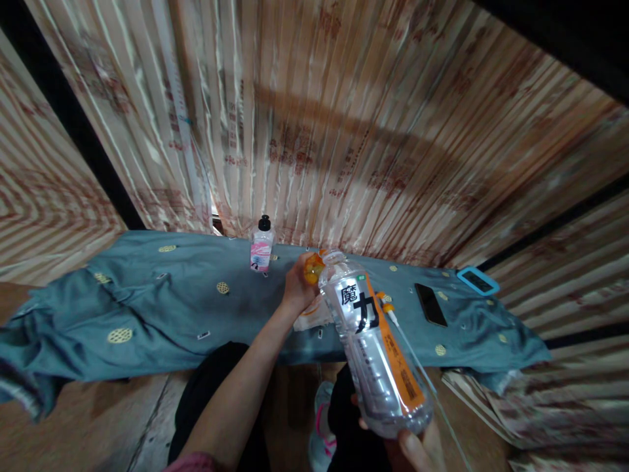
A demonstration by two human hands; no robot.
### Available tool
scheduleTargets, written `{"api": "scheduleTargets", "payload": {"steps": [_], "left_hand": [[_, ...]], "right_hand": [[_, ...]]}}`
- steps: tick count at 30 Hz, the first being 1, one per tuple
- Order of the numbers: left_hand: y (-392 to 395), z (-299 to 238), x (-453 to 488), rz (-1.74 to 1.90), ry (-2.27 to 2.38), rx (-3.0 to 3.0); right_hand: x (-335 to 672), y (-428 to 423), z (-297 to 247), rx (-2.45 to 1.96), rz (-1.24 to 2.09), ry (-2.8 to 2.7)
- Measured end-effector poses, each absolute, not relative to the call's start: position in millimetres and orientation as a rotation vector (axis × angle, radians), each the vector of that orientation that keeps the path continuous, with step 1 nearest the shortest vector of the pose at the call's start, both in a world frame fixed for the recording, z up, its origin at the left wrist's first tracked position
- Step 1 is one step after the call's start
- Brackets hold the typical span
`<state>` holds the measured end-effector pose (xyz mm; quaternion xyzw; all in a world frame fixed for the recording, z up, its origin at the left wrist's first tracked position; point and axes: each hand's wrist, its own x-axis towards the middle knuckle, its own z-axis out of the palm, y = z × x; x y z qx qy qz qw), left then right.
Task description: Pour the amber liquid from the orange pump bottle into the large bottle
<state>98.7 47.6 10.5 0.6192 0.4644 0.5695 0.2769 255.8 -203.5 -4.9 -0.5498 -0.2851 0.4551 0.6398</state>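
Observation:
A large clear plastic bottle (371,341) with an orange and silver label tilts over the bench, its neck pointing away from me. My right hand (420,449) grips the bottle near its base from below. At the mouth end, my left hand (296,285) is closed around a small translucent orange-yellow object (313,269), which sits against or very close to the bottle's neck; contact is not clear. Under the left hand lies a crumpled whitish cloth or wrapper (312,314), partly covered by the bottle. The bottle looks empty.
A blue-green patterned cloth (162,308) covers the bench. On it stand a small bottle with a black cap (262,248), a dark phone (431,305), a blue-framed device (477,280) and a white cable with an orange end (387,305). Pleated curtains (319,131) hang close behind.

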Motion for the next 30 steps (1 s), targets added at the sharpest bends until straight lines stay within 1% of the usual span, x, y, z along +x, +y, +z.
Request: {"api": "scheduleTargets", "payload": {"steps": [6, 16, 25, 30], "left_hand": [[48.1, 9.1, 98.2, 1.537, 1.238, 1.659], [46.8, 11.3, 98.3, 1.543, 1.239, 1.661], [47.2, 11.9, 98.6, 1.517, 1.263, 1.653], [46.2, 13.5, 97.5, 1.522, 1.234, 1.657]], "right_hand": [[257.3, -204.6, -5.8, -1.248, 1.068, -0.658], [260.6, -202.8, -13.1, -1.249, 0.992, -0.666], [256.0, -203.9, -2.2, -1.264, 1.081, -0.632], [260.0, -204.9, -7.5, -1.294, 1.071, -0.655]]}}
